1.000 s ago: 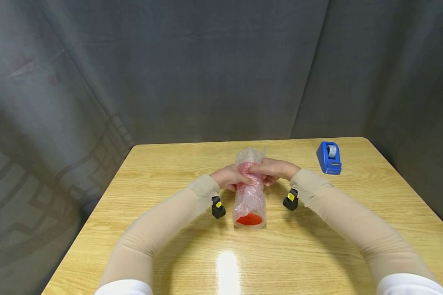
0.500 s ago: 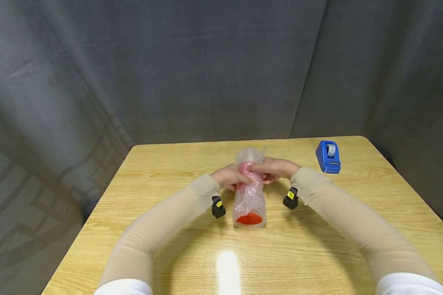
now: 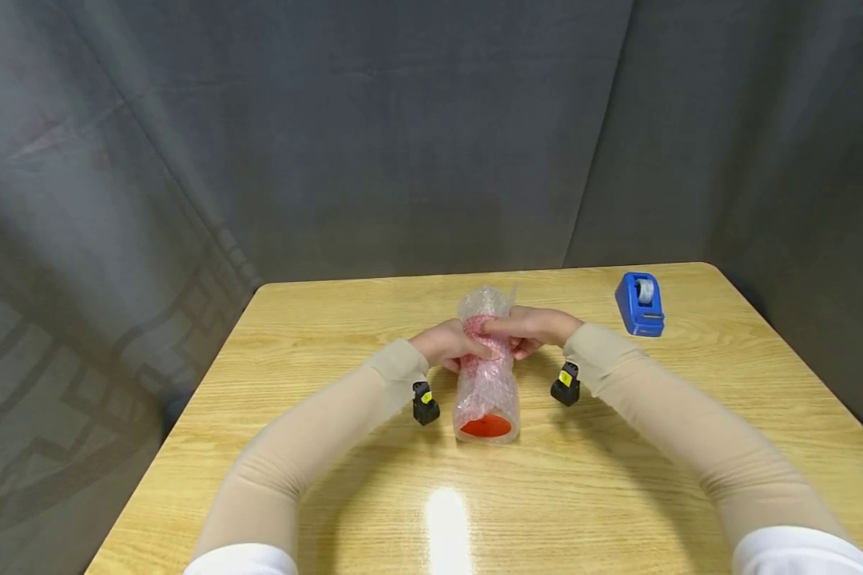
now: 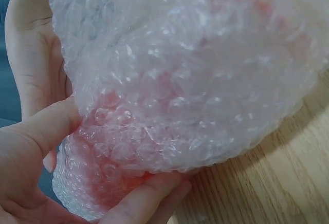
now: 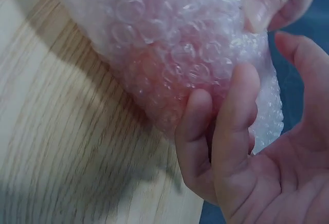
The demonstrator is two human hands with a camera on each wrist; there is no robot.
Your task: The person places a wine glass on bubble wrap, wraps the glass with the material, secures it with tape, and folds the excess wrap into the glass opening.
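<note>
A roll of clear bubble wrap (image 3: 487,391) lies on the table, lengthwise away from me. Inside it is a red thing (image 3: 486,426), seen at the near open end; its kind is hidden. My left hand (image 3: 448,344) holds the roll's left side, thumb across the top. From the right my right hand (image 3: 535,326) grips it, thumb also on top and fingers curled along the side. In the left wrist view, the fingers (image 4: 146,203) bend under the wrap (image 4: 169,80). The right wrist view shows fingertips (image 5: 241,82) against the bubbles.
A blue tape dispenser (image 3: 640,305) with a roll of clear tape stands at the back right of the wooden table (image 3: 582,495). Dark grey curtains (image 3: 431,160) hang behind the table and at both sides.
Both hands keep their hold on the bubble wrap, and the roll stays in place. Only a very slight shift of the view shows.
</note>
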